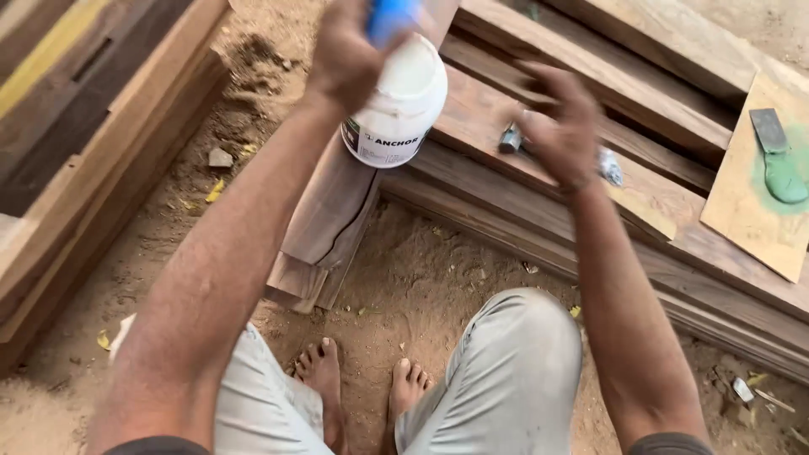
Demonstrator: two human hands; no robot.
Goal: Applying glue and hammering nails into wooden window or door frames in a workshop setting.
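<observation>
My left hand (350, 55) grips a white plastic bottle (396, 105) with a blue cap near its top, holding it tilted above a dark wooden plank (324, 219). My right hand (560, 126) is blurred, fingers spread, hovering over stacked wooden boards (480, 126). Just beside that hand lie a small metal tube (511, 139) and a crumpled silvery piece (611, 167). The right hand holds nothing that I can see.
A thin plywood sheet (750, 211) at the right carries a putty knife (771, 135) and a green paste smear. Long timber pieces (93, 143) lie at the left. My bare feet (362, 379) and knees rest on sandy ground (421, 270).
</observation>
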